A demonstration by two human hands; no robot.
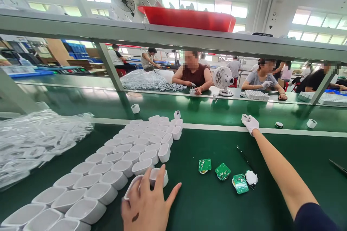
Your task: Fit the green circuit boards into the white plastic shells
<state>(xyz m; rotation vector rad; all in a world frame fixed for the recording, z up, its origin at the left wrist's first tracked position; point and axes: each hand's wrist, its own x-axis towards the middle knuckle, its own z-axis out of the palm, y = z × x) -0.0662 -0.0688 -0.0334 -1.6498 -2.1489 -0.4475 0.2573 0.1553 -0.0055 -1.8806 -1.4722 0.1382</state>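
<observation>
My bare left hand (149,202) reaches over two white oval cups (158,177) at the near right end of the rows of white cups (123,168). Its fingers are spread, touching or just over the cups. Far out to the right, my right hand (251,124), in a white glove, has its fingers closed around a small white housing (245,117) above the edge of the green conveyor (217,117). Between my hands lie several green circuit boards (222,171), with a round white piece (251,177) beside one of them. Black tweezers (245,157) lie near my right forearm.
A clear plastic bag of white parts (35,140) fills the left side. More small housings (135,108) sit on the conveyor. A dark tool (337,166) lies at the right edge. Overhead, a shelf bears a red tray (187,18). People sit across, beside a white fan (222,79).
</observation>
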